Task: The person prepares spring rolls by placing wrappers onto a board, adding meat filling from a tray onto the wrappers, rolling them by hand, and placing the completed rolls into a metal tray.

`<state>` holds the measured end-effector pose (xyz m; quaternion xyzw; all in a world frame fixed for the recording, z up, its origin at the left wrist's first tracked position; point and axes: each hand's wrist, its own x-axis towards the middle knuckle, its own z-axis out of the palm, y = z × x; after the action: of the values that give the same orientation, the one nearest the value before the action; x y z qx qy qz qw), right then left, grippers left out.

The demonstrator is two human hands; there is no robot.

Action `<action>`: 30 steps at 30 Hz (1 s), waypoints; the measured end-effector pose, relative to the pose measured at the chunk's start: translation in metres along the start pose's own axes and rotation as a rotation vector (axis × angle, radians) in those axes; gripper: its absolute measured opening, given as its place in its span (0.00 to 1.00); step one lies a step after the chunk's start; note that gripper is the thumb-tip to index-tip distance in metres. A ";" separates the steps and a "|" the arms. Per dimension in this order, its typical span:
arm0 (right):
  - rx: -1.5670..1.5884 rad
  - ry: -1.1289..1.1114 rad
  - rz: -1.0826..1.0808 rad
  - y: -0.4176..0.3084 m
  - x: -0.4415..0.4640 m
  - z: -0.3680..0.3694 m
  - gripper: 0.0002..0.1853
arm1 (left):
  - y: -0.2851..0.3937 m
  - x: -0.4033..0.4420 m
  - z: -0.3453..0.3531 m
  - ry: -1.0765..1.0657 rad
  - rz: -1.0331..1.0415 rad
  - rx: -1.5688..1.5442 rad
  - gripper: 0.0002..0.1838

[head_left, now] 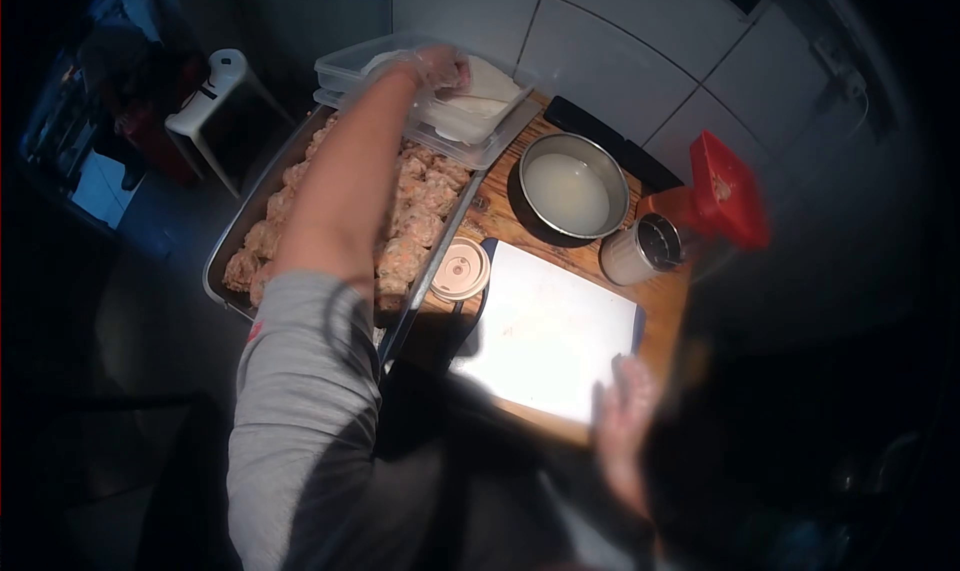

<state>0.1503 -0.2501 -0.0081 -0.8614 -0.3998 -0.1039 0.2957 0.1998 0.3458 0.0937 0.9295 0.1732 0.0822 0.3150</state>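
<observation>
At the top, my left hand (440,69), in what looks like a thin clear glove, reaches into a plastic container (490,149). Its fingers are curled and closed at the edge of the white sheets (485,96) lying inside. My left forearm passes over a metal tray (215,271) of lumpy filling portions (415,206) and hides part of them. Blurred by motion, my right hand (630,396) is at the right edge of the white cutting board (550,331), with fingers apart and nothing in it.
A metal bowl of cloudy liquid (567,193) stands behind the board. To its right are a metal-rimmed container (640,249) and a red container (727,191). A round lid (461,269) lies between tray and board. A white stool (205,111) stands at the upper left.
</observation>
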 end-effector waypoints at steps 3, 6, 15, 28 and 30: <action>0.016 0.008 -0.007 0.001 0.000 0.001 0.19 | 0.000 -0.001 -0.001 0.021 0.003 -0.047 0.09; 0.034 0.009 0.011 0.002 -0.001 0.002 0.19 | 0.007 -0.007 -0.002 0.020 -0.026 -0.115 0.09; 0.042 0.020 0.042 0.004 -0.004 0.003 0.20 | 0.016 -0.010 0.000 -0.063 -0.161 -0.272 0.10; 0.044 0.023 0.032 0.010 -0.006 0.005 0.20 | 0.007 -0.012 -0.001 -0.001 -0.019 -0.361 0.07; 0.059 0.021 0.045 0.008 -0.006 0.005 0.20 | 0.014 -0.021 -0.004 -0.048 0.113 -0.239 0.06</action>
<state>0.1526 -0.2551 -0.0177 -0.8600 -0.3798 -0.0945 0.3275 0.1833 0.3297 0.1045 0.8953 0.1018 0.0976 0.4225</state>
